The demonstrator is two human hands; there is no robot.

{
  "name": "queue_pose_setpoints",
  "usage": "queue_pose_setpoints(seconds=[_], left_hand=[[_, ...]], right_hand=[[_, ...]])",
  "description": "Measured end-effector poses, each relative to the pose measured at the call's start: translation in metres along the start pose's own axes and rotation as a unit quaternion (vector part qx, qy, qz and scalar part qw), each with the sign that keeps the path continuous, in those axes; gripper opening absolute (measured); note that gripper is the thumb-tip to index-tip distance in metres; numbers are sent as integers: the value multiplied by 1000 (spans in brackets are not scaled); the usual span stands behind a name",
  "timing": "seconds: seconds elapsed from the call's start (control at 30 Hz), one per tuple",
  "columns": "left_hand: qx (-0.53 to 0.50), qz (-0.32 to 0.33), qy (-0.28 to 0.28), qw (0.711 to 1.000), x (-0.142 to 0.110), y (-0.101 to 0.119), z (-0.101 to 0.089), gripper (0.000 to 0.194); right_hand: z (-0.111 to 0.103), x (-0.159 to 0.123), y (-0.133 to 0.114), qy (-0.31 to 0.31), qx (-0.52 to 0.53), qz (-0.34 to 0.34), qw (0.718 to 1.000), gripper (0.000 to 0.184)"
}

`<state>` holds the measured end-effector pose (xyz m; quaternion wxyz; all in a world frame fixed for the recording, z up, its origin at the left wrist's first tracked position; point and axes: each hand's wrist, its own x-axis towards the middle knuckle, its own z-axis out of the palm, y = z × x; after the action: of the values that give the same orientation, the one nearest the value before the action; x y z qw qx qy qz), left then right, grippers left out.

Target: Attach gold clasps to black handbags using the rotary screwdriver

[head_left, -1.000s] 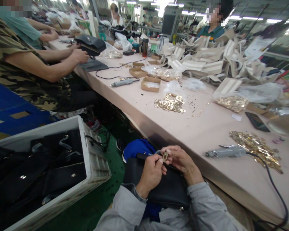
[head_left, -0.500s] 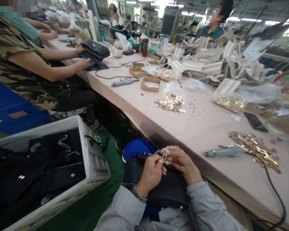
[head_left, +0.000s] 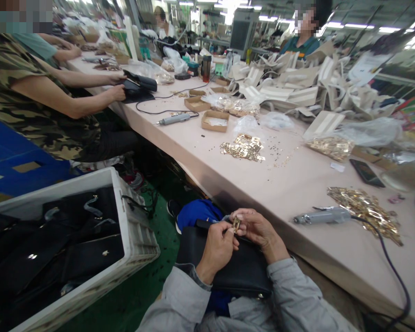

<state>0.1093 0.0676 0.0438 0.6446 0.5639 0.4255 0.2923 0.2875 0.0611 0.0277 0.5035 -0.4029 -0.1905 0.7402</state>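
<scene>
Both my hands meet low in the middle, over a black leather bag (head_left: 235, 272) lying on my lap. My left hand (head_left: 217, 251) is closed in a pinch on the bag's strap end. My right hand (head_left: 259, 230) pinches a small gold metal clasp (head_left: 236, 224) held between the two hands. A grey electric screwdriver (head_left: 323, 216) lies on the pale table (head_left: 283, 184) just right of my hands, its black cable trailing off to the right.
Piles of gold fittings (head_left: 364, 210) (head_left: 244, 148) lie on the table, with a phone (head_left: 366, 173), cardboard trays (head_left: 215, 121) and a second screwdriver (head_left: 174, 119). A white crate (head_left: 131, 226) of black bags stands at my left. A person in camouflage (head_left: 38, 92) handles a black bag (head_left: 138, 85); others sit farther off.
My hands have barely shifted; the clasp has turned slightly between my fingers. The person at left has lowered their black bag flatter onto the table.
</scene>
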Motion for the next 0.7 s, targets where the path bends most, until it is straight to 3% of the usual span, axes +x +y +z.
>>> queue_pose_setpoints(seconds=[0.7], left_hand=[[6, -15, 14, 1000, 4, 1, 4, 23]], right_hand=[[-14, 3, 4, -37, 4, -16, 999, 27]])
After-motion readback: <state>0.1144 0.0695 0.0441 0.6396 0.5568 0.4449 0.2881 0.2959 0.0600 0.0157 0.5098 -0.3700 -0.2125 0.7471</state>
